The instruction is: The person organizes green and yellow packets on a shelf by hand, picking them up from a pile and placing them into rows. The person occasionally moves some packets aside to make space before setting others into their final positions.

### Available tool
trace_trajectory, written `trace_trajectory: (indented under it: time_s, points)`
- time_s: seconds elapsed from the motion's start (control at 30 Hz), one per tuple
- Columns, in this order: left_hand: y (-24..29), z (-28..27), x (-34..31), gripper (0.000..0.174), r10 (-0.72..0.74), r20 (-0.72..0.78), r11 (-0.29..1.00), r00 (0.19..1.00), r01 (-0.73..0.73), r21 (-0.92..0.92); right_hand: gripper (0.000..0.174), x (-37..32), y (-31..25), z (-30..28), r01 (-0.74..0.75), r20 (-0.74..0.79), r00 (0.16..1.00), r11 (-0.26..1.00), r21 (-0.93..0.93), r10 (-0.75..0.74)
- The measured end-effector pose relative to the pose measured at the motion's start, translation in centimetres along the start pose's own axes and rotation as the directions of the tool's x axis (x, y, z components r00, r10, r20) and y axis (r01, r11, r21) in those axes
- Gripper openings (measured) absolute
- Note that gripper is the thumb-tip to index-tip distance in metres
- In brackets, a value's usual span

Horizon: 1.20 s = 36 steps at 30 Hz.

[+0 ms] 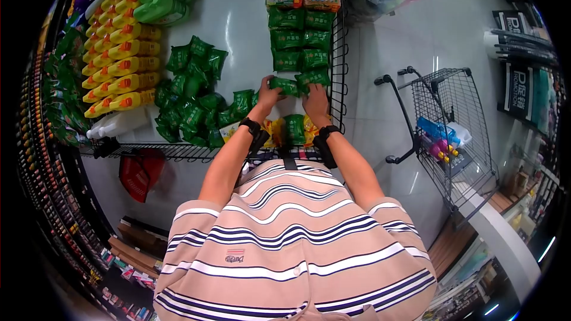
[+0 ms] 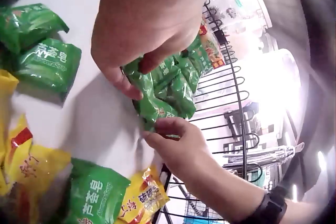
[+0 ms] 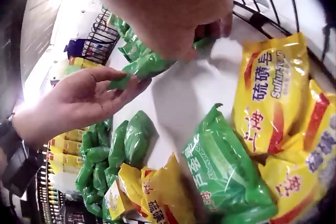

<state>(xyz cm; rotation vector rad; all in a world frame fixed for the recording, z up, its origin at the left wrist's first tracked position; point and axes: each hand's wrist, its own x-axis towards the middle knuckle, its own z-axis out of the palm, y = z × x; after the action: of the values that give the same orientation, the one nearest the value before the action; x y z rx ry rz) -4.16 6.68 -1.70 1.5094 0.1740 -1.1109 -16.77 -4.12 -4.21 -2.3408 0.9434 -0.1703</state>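
Both hands are at the near end of two columns of green soap packets point(image 1: 286, 59). My left hand point(image 1: 269, 96) pinches one end of a green soap packet point(image 1: 285, 87), thumb and fingers on its sides. Beside it, my right hand point(image 1: 316, 102) grips another green soap packet point(image 1: 313, 77) near the wire rim. In the left wrist view the right hand's point(image 2: 181, 137) thumb and fingertips meet at a packet's lower edge. The right wrist view shows the left hand point(image 3: 86, 98) with fingers under its packet; the right palm hides part of the other.
Yellow sulfur soap packets point(image 3: 273, 92) and a green packet point(image 3: 226, 171) lie at the near edge. A loose pile of green packets point(image 1: 193, 95) is left, beside yellow bottles point(image 1: 128, 49). Wire fencing point(image 1: 339, 53) borders the right; a shopping cart point(image 1: 446, 101) stands beyond.
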Motion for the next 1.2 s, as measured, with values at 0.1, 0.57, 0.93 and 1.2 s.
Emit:
trace_trajectory:
  time_s: [0.1,0.57,0.93,1.2]
  points:
    - [0.4,-0.5,0.3,0.050,0.033,0.062,0.999,0.998,-0.033,-0.003,0.033,0.1,0.2,0.0,-0.043,0.023,0.999,0.997,0.069,0.041]
    - [-0.9,5.7,-0.6,0.037,0.314,0.038,0.948,0.949,-0.316,0.043,0.032,2.1,1.4,-0.1,-0.257,0.164,0.829,0.102,0.961,0.535]
    - [-2.9,6.9,3.2,0.074,0.156,0.303,0.937,0.940,-0.238,0.256,0.023,3.4,2.2,1.9,-0.580,0.460,0.561,-0.070,0.812,0.688]
    - [-0.1,-0.6,-0.8,0.049,0.585,-0.004,0.271,0.811,-0.192,0.943,0.037,1.6,4.0,2.9,-0.612,0.659,0.441,-0.334,0.717,0.609]
